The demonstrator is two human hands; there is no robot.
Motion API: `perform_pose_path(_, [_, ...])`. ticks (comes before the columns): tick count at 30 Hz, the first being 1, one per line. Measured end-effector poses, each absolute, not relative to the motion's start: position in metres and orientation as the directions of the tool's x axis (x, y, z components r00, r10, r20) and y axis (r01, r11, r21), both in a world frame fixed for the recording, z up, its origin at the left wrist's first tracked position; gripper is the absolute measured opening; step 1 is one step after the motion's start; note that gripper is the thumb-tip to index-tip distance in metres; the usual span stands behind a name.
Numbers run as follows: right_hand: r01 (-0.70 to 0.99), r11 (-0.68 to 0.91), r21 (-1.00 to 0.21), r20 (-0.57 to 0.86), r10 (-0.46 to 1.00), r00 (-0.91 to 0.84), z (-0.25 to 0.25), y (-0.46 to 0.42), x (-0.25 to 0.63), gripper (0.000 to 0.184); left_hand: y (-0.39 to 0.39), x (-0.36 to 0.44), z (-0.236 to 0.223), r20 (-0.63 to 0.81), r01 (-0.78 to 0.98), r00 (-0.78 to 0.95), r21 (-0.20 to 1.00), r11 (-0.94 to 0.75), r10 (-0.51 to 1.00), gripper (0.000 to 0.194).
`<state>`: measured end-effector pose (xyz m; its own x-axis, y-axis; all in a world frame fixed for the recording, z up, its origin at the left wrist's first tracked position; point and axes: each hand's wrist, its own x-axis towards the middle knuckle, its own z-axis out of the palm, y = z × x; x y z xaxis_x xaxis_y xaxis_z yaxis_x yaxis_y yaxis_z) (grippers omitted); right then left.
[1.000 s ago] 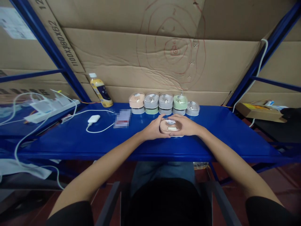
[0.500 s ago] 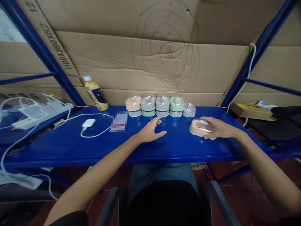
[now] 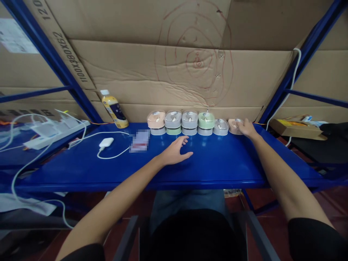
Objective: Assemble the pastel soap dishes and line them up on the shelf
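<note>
At the right end of the back row sits a pinkish-beige lidded box [image 3: 234, 127] with a clear top, and my right hand [image 3: 247, 127] grips its right side. Beside it on the left stands a single grey box [image 3: 220, 127]. Further left are stacks of two: a green box [image 3: 206, 120] on grey, a grey box [image 3: 189, 119] on grey, a grey box [image 3: 173, 119] on green, and a peach box [image 3: 156, 119] on grey. My left hand [image 3: 175, 151] hovers over the table in front of these stacks, fingers apart, holding nothing.
On the blue table [image 3: 217, 166], a white charger [image 3: 106, 142] with a cable lies left, near a blurred-out phone-like item [image 3: 140, 140]. A yellow drink bottle [image 3: 115, 110] leans at the back left. A power strip [image 3: 57, 134] is further left; an open cardboard box [image 3: 297, 128] sits right.
The pinkish-beige box went from between both hands at the middle, rightward and then back to the row's right end, in my right hand. My left hand let go and stayed near the middle.
</note>
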<state>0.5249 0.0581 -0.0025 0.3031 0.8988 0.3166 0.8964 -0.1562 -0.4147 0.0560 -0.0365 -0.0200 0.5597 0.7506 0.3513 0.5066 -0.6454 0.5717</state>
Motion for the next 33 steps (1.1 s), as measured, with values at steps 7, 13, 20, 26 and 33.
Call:
perform_pose_path(7, [0.982,0.123,-0.140,0.589,0.808,-0.017,0.007,0.027,0.472,0.061,-0.038,0.057,-0.017,0.350,0.511,0.566,0.562,-0.651,0.747,0.071])
perform_pose_path(13, [0.975,0.222,0.026,0.334,0.917,-0.218,0.017,0.001,0.414,0.063,-0.037,0.055,-0.018,0.349,0.507,0.582,0.551,-0.663,0.734,0.067])
perform_pose_path(20, [0.985,-0.151,-0.081,0.350,0.921,0.170,0.043,-0.036,0.383,0.084,-0.037,0.056,-0.017,0.362,0.503,0.580,0.546,-0.670,0.730,0.065])
perform_pose_path(26, [0.991,-0.117,-0.059,0.052,0.991,0.120,0.042,-0.044,0.374,0.090,-0.037,0.054,-0.015,0.379,0.464,0.573,0.582,-0.669,0.727,0.086])
perform_pose_path(33, [0.692,0.622,-0.366,0.031,0.751,-0.659,0.044,-0.053,0.373,0.117,-0.037,0.054,-0.014,0.370,0.360,0.615,0.654,-0.665,0.697,0.126])
